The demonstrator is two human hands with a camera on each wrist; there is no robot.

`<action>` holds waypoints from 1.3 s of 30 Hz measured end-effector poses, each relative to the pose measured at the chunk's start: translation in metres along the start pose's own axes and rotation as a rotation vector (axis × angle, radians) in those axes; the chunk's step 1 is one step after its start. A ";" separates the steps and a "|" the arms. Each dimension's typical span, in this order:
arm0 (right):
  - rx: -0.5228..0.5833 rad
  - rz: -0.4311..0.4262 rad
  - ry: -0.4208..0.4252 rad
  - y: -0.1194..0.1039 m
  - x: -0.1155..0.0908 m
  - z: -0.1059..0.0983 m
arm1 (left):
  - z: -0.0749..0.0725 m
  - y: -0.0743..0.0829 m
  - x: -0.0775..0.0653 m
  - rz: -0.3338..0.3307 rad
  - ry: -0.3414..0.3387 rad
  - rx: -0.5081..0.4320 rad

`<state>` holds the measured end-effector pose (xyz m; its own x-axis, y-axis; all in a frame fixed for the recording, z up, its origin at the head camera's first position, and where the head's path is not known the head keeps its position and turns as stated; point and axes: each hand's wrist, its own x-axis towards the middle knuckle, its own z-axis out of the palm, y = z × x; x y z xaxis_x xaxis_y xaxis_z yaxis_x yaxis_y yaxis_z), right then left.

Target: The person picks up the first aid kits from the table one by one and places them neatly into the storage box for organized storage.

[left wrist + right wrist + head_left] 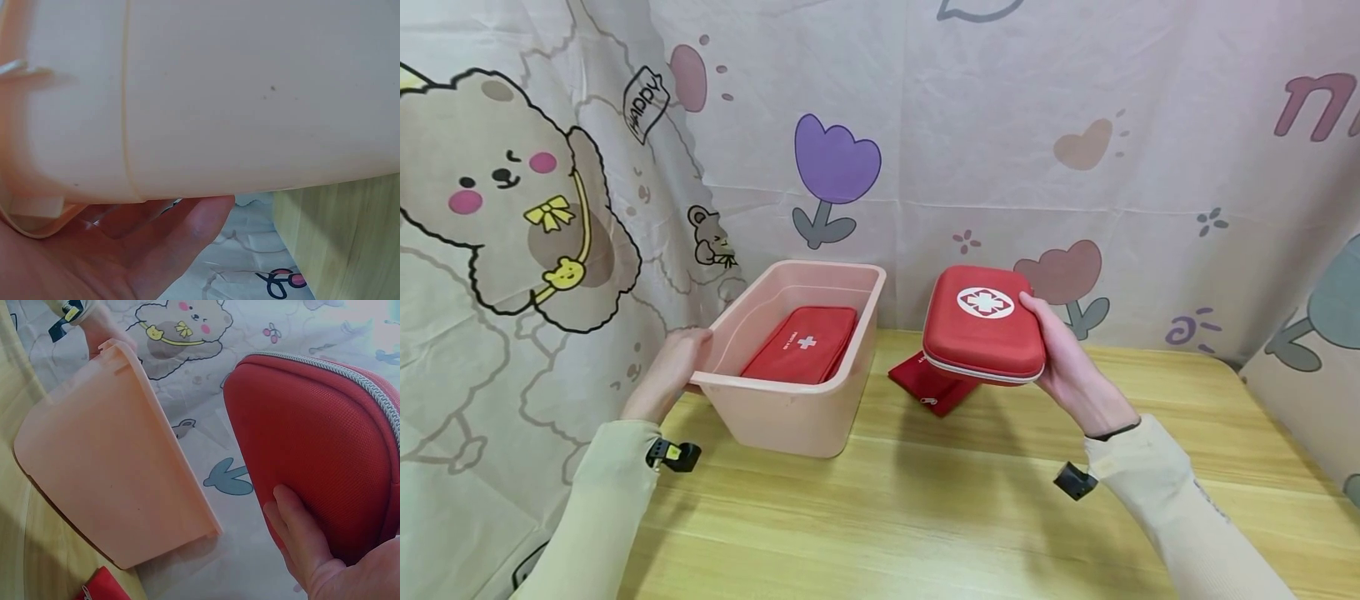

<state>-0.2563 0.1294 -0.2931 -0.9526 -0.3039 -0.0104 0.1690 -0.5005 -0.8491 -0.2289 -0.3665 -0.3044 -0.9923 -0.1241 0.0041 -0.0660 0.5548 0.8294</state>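
My right hand [1063,354] grips a red zippered first-aid case [966,337] by its right side, in the air above the table. In the right wrist view, fingers [300,531] lie against the underside of the case. A white emblem with a cross marks its top, and a pale zipper runs around its edge. My left hand [666,371] holds the left rim of a pink plastic bin [797,417]; its fingers [209,215] lie along the bin's outer wall. Inside the bin lies a flat red first-aid pouch [797,342] with a white cross.
A smaller red pouch [928,387] lies on the wooden table [925,517], partly hidden beneath the raised case. A patterned curtain [955,150] hangs behind the table and along the left side.
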 end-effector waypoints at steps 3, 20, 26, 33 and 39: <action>0.004 -0.003 -0.002 -0.001 0.001 0.002 | 0.000 0.001 -0.001 0.003 0.001 -0.001; 0.012 0.016 -0.031 -0.002 0.015 0.018 | -0.001 0.001 -0.001 0.007 0.008 0.006; 0.002 0.022 -0.025 0.002 0.019 0.025 | -0.001 0.000 -0.001 0.005 0.006 -0.001; -0.020 0.032 -0.004 0.006 0.024 0.031 | 0.000 0.000 -0.002 0.004 0.019 -0.008; -0.029 0.044 -0.009 0.008 0.029 0.039 | 0.001 0.001 -0.002 0.005 0.019 -0.002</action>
<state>-0.2722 0.0848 -0.2793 -0.9422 -0.3322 -0.0435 0.2031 -0.4631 -0.8627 -0.2270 -0.3652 -0.3040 -0.9904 -0.1372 0.0191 -0.0607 0.5537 0.8305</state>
